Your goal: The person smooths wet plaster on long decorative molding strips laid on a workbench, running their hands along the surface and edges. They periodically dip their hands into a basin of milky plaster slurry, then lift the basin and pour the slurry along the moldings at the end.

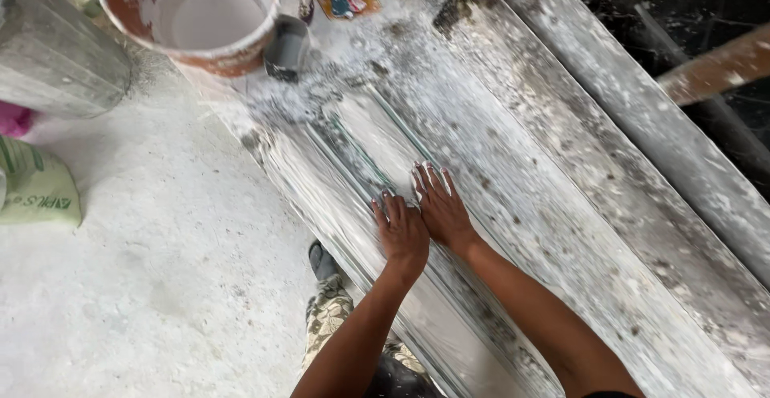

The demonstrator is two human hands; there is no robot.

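Left hand (403, 233) and right hand (439, 208): both open, palms flat, side by side and touching, pressed on a long white moulding (377, 165) with green lines, lying along the dusty tabletop (561, 165). Orange-and-white bucket (192, 13) and small grey cup (286, 47) at the far end; green sack (36, 189) on the floor (160, 286).

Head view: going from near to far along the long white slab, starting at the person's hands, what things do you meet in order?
Left hand flat on the slab → right hand just ahead → green streaks → small grey cup → orange-rimmed bucket.
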